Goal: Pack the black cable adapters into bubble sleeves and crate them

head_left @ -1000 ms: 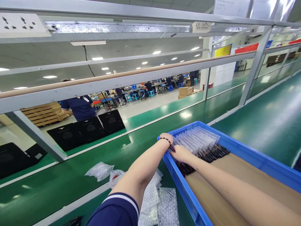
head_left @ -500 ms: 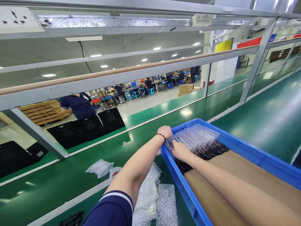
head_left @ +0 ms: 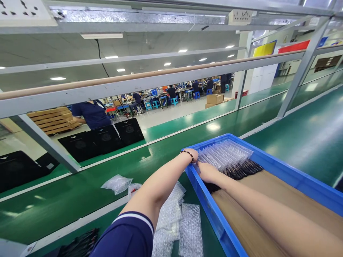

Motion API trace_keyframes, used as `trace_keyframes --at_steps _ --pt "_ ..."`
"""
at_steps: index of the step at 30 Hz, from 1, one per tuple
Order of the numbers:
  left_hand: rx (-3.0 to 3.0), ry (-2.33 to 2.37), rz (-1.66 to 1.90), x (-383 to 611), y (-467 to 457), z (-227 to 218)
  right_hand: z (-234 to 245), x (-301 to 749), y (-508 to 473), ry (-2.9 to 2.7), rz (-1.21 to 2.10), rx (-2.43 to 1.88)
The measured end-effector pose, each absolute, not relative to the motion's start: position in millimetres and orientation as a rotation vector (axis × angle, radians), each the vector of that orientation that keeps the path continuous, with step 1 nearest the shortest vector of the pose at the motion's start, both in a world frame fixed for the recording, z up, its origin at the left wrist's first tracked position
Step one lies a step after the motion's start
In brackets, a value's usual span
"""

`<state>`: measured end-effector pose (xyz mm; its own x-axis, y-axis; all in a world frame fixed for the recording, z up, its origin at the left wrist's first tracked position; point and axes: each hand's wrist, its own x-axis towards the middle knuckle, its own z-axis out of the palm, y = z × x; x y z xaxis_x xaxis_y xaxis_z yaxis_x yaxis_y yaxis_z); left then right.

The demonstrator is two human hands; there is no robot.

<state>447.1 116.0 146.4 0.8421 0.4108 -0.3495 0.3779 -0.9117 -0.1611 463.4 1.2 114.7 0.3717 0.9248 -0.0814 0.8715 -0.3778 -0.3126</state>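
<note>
Bubble-wrapped packets (head_left: 227, 154) standing in a row at the far end of the blue crate (head_left: 284, 173), right of centre
My left hand (head_left: 191, 155) and right hand (head_left: 207, 172) touch their near edge, with the fingers hidden, so I cannot tell their grip; loose bubble wrap (head_left: 174, 217) lies at lower centre

Blue crate (head_left: 211, 210): far end packed with bubble-wrapped parts (head_left: 227, 157); cardboard sheet (head_left: 281, 192) behind lies open. Loose bubble bags (head_left: 184, 228) crowd the tabletop left of its wall. Frame rail (head_left: 134, 89) crosses overhead.
</note>
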Motion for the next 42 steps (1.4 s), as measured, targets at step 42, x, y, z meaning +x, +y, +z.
trace_keyframes --at_steps 42 --pt "-2.762 -1.813 -0.764 -72 -100 30 38 203 -17 -3.085 -0.506 -0.309"
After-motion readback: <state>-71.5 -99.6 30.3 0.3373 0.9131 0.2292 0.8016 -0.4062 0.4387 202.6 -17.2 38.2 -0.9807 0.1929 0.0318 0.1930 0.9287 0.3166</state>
